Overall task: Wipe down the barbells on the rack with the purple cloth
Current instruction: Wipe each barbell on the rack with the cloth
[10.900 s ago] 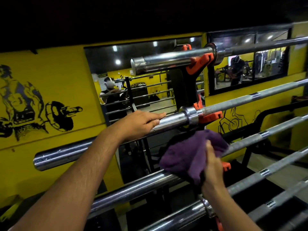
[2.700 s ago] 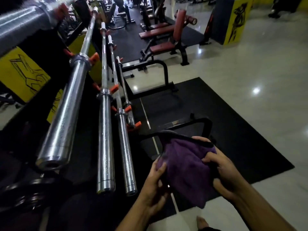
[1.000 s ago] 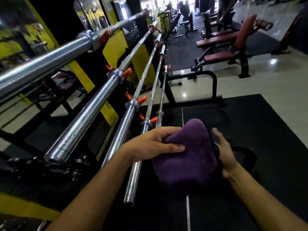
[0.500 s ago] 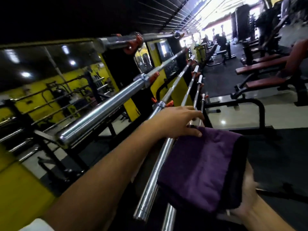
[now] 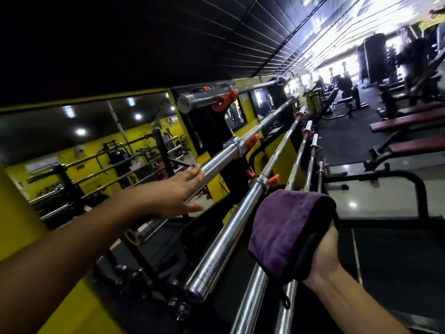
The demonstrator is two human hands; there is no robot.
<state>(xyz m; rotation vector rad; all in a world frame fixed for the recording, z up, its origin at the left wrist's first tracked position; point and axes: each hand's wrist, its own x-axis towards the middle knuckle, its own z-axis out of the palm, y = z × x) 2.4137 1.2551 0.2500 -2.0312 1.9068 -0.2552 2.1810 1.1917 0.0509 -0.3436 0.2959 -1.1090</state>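
Several chrome barbells lie on a black rack with orange hooks [image 5: 252,142], running away from me. My left hand [image 5: 178,194] is stretched out with straight fingers over the sleeve of the second barbell from the top [image 5: 218,159], its fingertips at the metal. My right hand [image 5: 323,251] holds the folded purple cloth [image 5: 284,227] from underneath, draped over the lower bars beside the third barbell's sleeve [image 5: 224,239]. The cloth hides the right hand's fingers. The top barbell [image 5: 202,102] sits above both hands.
A yellow wall with a long mirror [image 5: 101,150] runs along the left behind the rack. Red padded benches [image 5: 407,121] and a black floor frame [image 5: 385,177] stand on the right. Weight plates [image 5: 149,273] sit low under the barbell ends.
My left hand has left the cloth and moved up and left to the second barbell's sleeve. My right hand still carries the cloth, now against the lower bars. The view tilted upward.
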